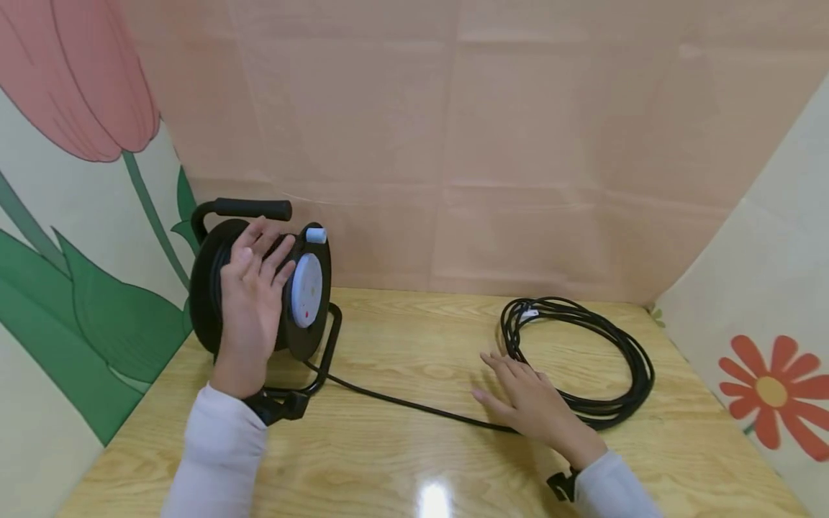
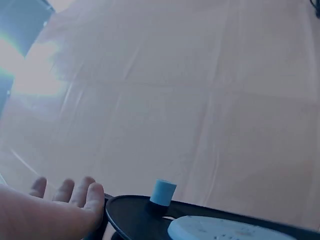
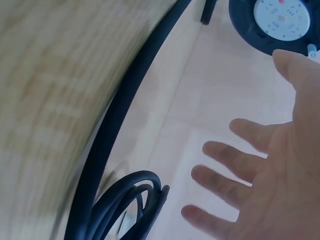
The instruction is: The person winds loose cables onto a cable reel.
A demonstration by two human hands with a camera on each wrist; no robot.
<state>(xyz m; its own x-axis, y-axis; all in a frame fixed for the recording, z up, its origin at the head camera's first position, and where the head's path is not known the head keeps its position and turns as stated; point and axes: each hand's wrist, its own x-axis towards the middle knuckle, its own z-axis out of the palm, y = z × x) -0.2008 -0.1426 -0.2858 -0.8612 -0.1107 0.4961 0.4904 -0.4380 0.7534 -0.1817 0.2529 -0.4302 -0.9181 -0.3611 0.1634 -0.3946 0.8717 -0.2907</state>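
At the left of the table stands a black cable reel with a top carrying handle, a pale blue crank knob and a round white socket face. My left hand is raised in front of the drum, fingers apart and holding nothing; whether it touches the reel I cannot tell. A black cable runs from the reel along the table to a loose coil on the right. Over the cable, just left of the coil, my right hand spreads its fingers and grips nothing.
The wooden table backs onto a creased pink sheet. Printed panels with a tulip and a red flower flank it. A white tag hangs on the coil. Dark straps circle both wrists.
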